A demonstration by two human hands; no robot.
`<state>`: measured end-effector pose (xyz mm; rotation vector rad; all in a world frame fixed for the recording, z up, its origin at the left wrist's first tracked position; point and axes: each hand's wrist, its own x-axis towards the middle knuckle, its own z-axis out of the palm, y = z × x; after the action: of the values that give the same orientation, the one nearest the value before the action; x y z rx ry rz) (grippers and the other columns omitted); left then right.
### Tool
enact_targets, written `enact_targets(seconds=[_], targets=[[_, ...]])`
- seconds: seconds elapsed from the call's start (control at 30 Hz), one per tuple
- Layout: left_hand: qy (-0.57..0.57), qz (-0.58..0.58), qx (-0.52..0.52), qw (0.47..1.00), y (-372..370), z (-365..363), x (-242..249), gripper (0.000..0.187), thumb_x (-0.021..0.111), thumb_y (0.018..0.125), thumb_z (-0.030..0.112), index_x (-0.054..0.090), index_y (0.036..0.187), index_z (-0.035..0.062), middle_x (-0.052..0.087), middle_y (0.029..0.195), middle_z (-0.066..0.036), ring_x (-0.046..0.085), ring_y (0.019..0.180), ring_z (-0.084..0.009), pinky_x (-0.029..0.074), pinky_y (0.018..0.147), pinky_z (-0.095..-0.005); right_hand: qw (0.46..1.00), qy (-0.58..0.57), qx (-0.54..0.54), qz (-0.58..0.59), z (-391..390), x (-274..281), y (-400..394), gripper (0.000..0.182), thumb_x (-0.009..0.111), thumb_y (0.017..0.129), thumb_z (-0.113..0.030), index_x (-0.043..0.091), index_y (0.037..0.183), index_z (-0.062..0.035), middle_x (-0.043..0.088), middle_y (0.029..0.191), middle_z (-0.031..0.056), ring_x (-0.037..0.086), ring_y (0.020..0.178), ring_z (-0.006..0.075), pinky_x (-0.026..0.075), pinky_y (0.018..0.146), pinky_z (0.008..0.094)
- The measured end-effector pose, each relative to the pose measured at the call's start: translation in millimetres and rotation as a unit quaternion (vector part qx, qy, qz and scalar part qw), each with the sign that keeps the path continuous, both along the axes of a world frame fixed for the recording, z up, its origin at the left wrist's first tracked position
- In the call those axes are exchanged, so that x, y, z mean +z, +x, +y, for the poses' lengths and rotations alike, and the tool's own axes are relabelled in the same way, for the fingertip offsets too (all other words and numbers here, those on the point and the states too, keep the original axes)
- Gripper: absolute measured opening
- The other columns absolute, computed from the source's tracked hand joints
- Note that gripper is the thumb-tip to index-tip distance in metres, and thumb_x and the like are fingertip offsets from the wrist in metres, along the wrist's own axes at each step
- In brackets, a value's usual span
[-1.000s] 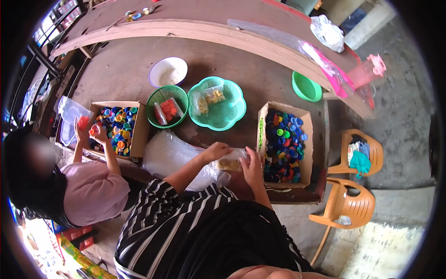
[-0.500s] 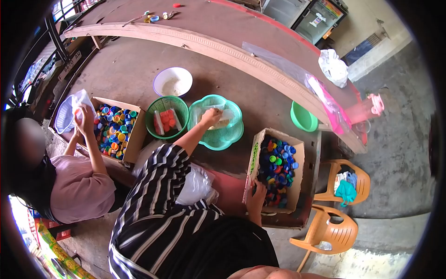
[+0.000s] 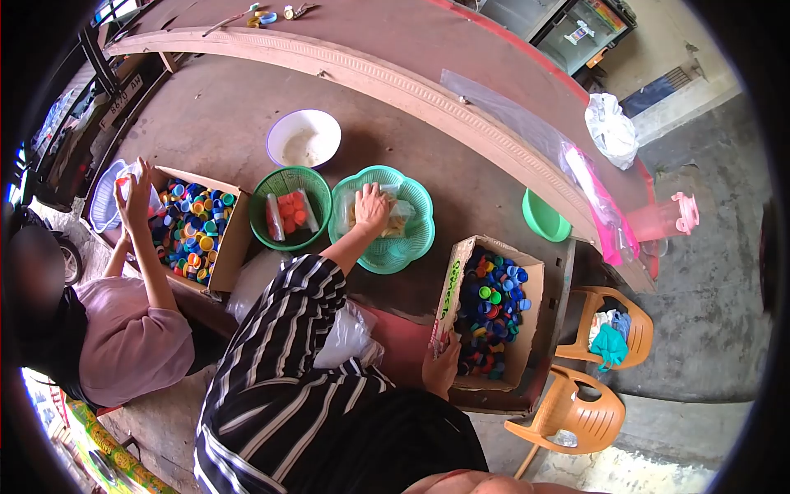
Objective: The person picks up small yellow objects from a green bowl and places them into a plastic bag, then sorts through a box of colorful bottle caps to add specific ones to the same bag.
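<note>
The bare left hand is reaching forward, well away from the torso, with its palm facing down and its fingers pointing ahead, slightly spread. The left forearm is slanting up and to the right out of a loose black sleeve with white stripes. The bare right hand is staying lower and nearer the body, its fingers pointing forward and its wrist bending little; its grip is hard to make out.
</note>
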<state>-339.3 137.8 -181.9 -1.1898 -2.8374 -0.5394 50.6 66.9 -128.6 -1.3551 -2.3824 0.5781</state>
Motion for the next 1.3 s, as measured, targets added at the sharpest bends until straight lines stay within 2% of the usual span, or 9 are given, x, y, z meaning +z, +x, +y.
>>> enact_targets(seconds=[0.13, 0.17, 0.3, 0.5, 0.63, 0.73, 0.9, 1.07, 1.3], targets=[[0.061, 0.057, -0.031, 0.996, 7.2, -4.8, -2.2, 0.048, 0.06, 0.092, 0.046, 0.063, 0.121, 0.0072, 0.052, 0.132, -0.013, 0.045, 0.124, -0.0303, 0.037, 0.099, -0.0453, 1.0, 0.002, -0.009, -0.002, 0.2, -1.2, -1.0, 0.058, 0.069, 0.084, -0.011, 0.042, 0.135, -0.004, 0.055, 0.123, 0.0223, 0.056, 0.115, 0.0433, 0.048, 0.093, 0.0493], [0.058, 0.026, -0.083, 0.995, 10.5, -8.8, 0.7, 0.064, 0.063, 0.088, 0.05, 0.052, 0.137, 0.0101, 0.047, 0.141, -0.014, 0.039, 0.134, -0.033, 0.031, 0.109, -0.051, 1.0, 0.003, -0.009, 0.0, 0.1, -2.1, -0.1, 0.058, 0.069, 0.084, -0.011, 0.042, 0.135, -0.0041, 0.055, 0.123, 0.0222, 0.056, 0.115, 0.0432, 0.048, 0.093, 0.0492], [-0.047, 0.089, -0.28, 0.955, 19.3, -26.2, 1.2, 0.088, 0.075, 0.076, 0.052, 0.038, 0.149, 0.0212, 0.041, 0.148, -0.012, 0.029, 0.144, -0.0331, 0.018, 0.118, -0.0604, 1.0, 0.009, -0.003, 0.002, 0.5, -3.2, 1.0, 0.058, 0.068, 0.085, -0.012, 0.042, 0.135, -0.0046, 0.056, 0.122, 0.0218, 0.056, 0.115, 0.0427, 0.048, 0.093, 0.049], [-0.067, 0.144, -0.186, 0.97, -3.6, -6.0, -66.3, 0.102, 0.079, 0.072, 0.053, 0.03, 0.153, 0.017, 0.037, 0.152, -0.012, 0.026, 0.147, -0.0331, 0.013, 0.119, -0.0607, 1.0, 0.015, 0.001, 0.001, -0.1, -2.9, 1.1, 0.056, 0.067, 0.086, -0.013, 0.042, 0.135, -0.0043, 0.056, 0.121, 0.0221, 0.056, 0.114, 0.0433, 0.048, 0.093, 0.0489], [-0.077, 0.034, -0.18, 0.98, 14.3, -20.9, -2.4, 0.101, 0.079, 0.073, 0.05, 0.03, 0.155, 0.0176, 0.035, 0.154, -0.01, 0.025, 0.147, -0.0327, 0.007, 0.119, -0.0642, 1.0, 0.018, 0.007, 0.02, 1.2, -7.0, 3.3, 0.055, 0.066, 0.087, -0.013, 0.042, 0.135, -0.0039, 0.056, 0.122, 0.0236, 0.055, 0.115, 0.0444, 0.047, 0.094, 0.0494], [0.026, 0.02, -0.167, 0.985, 21.7, -38.2, 17.5, 0.1, 0.082, 0.07, 0.048, 0.035, 0.153, 0.0197, 0.035, 0.154, -0.009, 0.023, 0.148, -0.0311, 0.009, 0.118, -0.0639, 1.0, 0.013, 0.005, 0.025, 3.7, -10.6, 2.3, 0.055, 0.066, 0.087, -0.014, 0.042, 0.135, -0.0037, 0.056, 0.123, 0.0243, 0.054, 0.117, 0.0445, 0.046, 0.095, 0.0502], [0.241, -0.001, -0.149, 0.959, 47.0, -117.3, 58.9, 0.044, 0.079, 0.075, 0.014, 0.064, 0.116, 0.0098, 0.056, 0.128, -0.012, 0.048, 0.125, -0.0335, 0.04, 0.103, -0.0504, 0.999, 0.027, 0.01, 0.029, -0.9, -6.3, 2.7, 0.056, 0.066, 0.087, -0.013, 0.042, 0.136, -0.0029, 0.055, 0.124, 0.0246, 0.055, 0.117, 0.0439, 0.046, 0.095, 0.0498], [0.212, -0.074, -0.219, 0.949, 87.9, -210.9, 35.8, 0.034, 0.079, 0.071, 0.009, 0.066, 0.103, 0.0082, 0.063, 0.105, -0.011, 0.056, 0.1, -0.0324, 0.047, 0.091, -0.0429, 1.0, 0.023, 0.001, 0.02, -3.0, 1.9, -0.3, 0.058, 0.068, 0.085, -0.01, 0.042, 0.137, -0.0043, 0.055, 0.126, 0.0233, 0.055, 0.117, 0.0426, 0.047, 0.095, 0.0473], [0.1, -0.163, -0.199, 0.961, 149.4, -287.5, -8.8, 0.041, 0.084, 0.068, 0.019, 0.069, 0.104, 0.0083, 0.062, 0.11, -0.01, 0.056, 0.103, -0.0327, 0.047, 0.09, -0.0439, 0.999, 0.04, 0.009, 0.015, -3.7, 0.2, 0.6, 0.058, 0.068, 0.085, -0.01, 0.042, 0.137, -0.0055, 0.055, 0.127, 0.0212, 0.055, 0.118, 0.0404, 0.047, 0.096, 0.047]])
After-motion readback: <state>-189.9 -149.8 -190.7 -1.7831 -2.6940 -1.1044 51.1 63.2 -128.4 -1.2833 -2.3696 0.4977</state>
